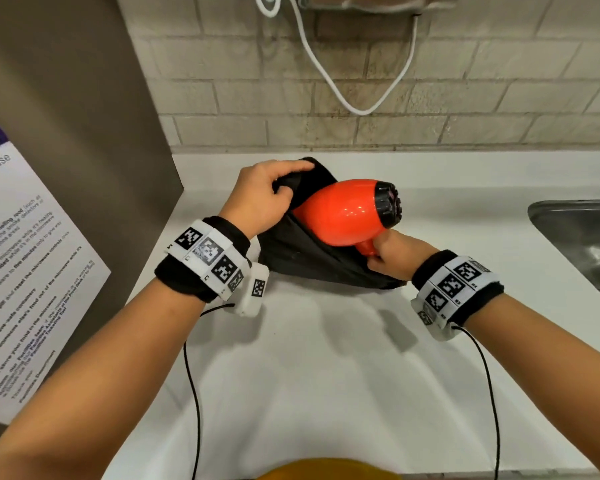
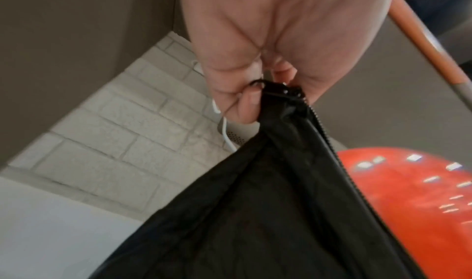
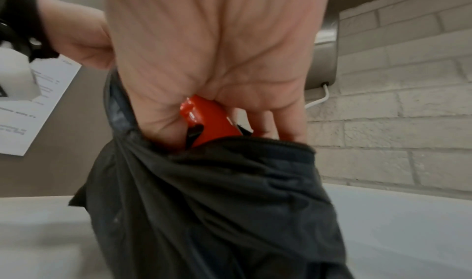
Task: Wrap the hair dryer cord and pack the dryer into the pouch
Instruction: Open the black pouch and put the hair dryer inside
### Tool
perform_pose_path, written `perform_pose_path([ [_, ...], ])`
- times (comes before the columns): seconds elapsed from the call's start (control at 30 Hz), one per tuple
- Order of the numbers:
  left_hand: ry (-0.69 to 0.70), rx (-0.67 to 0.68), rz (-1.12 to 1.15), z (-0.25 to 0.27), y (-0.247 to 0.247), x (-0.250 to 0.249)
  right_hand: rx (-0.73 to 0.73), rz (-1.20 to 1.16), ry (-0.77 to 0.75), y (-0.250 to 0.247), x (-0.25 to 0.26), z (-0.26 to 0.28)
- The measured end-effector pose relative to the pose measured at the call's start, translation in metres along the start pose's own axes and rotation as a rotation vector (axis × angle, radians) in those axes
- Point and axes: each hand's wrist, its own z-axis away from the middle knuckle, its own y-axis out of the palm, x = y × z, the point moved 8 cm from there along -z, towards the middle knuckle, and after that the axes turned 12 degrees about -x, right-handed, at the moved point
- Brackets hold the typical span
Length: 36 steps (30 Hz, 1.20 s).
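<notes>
A printed notice [image 1: 32, 271], left of the pouch, was partly legible: "use", "five minutes", "microwave". The black pouch [image 1: 291, 251] was held up off the white counter [image 1: 326, 358], its zippered edge pinched by the left hand [image 1: 264, 195]. The orange hair dryer [image 1: 343, 211] was lodged partly inside the pouch mouth, its handle gripped by the right hand [image 1: 392, 254] at the pouch's right edge.
</notes>
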Motion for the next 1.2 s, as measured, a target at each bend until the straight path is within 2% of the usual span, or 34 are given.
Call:
perform_pose_path([
  [0.13, 0.03, 0.002, 0.157, 0.008, 0.002, -0.016, 0.025, 0.041, 0.05, -0.002, -0.007, -0.002],
  [0.3, 0.016, -0.071, 0.262, 0.01, 0.008, -0.018, 0.057, 0.152, 0.071, 0.003, -0.005, 0.004],
  [0.47, 0.021, -0.091, 0.319, 0.013, 0.013, -0.024, 0.113, 0.31, 0.091, 0.014, -0.002, 0.007],
  [0.53, 0.022, -0.076, 0.328, 0.016, 0.017, -0.026, 0.118, 0.301, 0.096, 0.014, -0.001, 0.007],
  [0.63, -0.037, 0.01, 0.375, 0.02, 0.026, -0.022, 0.112, 0.168, 0.082, 0.013, -0.002, 0.008],
  [0.73, -0.144, 0.215, 0.501, 0.025, 0.04, -0.015, 0.072, 0.086, 0.065, 0.01, 0.001, 0.009],
  [0.8, -0.16, 0.226, 0.53, 0.027, 0.042, -0.013, 0.05, 0.076, 0.058, 0.007, 0.002, 0.01],
  [0.9, -0.119, -0.039, 0.483, 0.021, 0.028, -0.01, 0.049, 0.09, 0.03, 0.006, 0.005, 0.013],
  [0.97, -0.085, -0.155, 0.496, 0.019, 0.022, -0.014, 0.051, 0.106, 0.015, 0.007, 0.008, 0.014],
  [1.03, -0.078, -0.121, 0.519, 0.021, 0.03, -0.019, 0.051, 0.123, -0.01, 0.008, 0.012, 0.013],
  [1.13, -0.061, 0.033, 0.531, 0.027, 0.049, -0.024, 0.061, 0.067, -0.023, 0.011, 0.015, 0.011],
  [1.17, 0.005, 0.066, 0.462, 0.029, 0.052, -0.024, 0.062, 0.038, -0.024, 0.012, 0.016, 0.011],
  [1.2, 0.128, 0.096, 0.319, 0.031, 0.055, -0.028, 0.06, 0.017, -0.025, 0.012, 0.016, 0.012],
])
